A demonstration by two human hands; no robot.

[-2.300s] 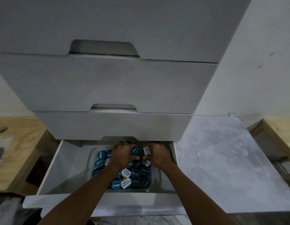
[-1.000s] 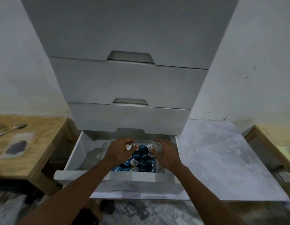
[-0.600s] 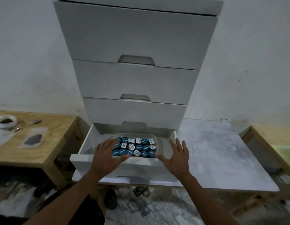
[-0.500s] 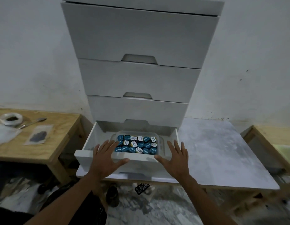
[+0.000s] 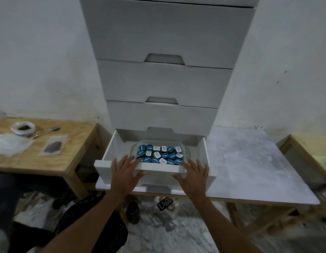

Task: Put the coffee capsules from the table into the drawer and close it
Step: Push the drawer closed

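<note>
**A:** From the head camera, where are the capsules?

**B:** The small round coffee capsules (image 5: 159,155), some with blue lids and some with white, are packed into a clear rectangular plastic container (image 5: 186,152). It sits inside the pulled-out white bottom drawer (image 5: 111,148) of a tall white drawer unit (image 5: 166,84).

**A:** Any writing you can read?

**B:** Each lid carries a short printed word, white on the blue lids and dark on the white ones. It is too small and blurred to read with certainty. A black tag (image 5: 164,203) on the floor has white lettering. The last word looks like "love", and I cannot make out the rest.

**A:** Which way do the capsules lie?

**B:** They lie lids up, in rows running left to right. The container's long axis runs the same way, parallel to the drawer front.

**A:** And the hands?

**B:** The left hand (image 5: 124,175) and the right hand (image 5: 194,177) are both flat, with fingers straight and spread. They lie against the drawer's front panel, fingertips at its top edge, and neither grips anything. The left hand is on the left half of the panel and the right hand on the right half.

**A:** What is around it?

**B:** The unit stands at the left end of a grey-white marbled counter (image 5: 249,161). Further left, a light wooden counter (image 5: 49,165) holds a small white bowl (image 5: 22,127) with dark contents. A metal spoon (image 5: 46,132) lies just beside the bowl.
</note>
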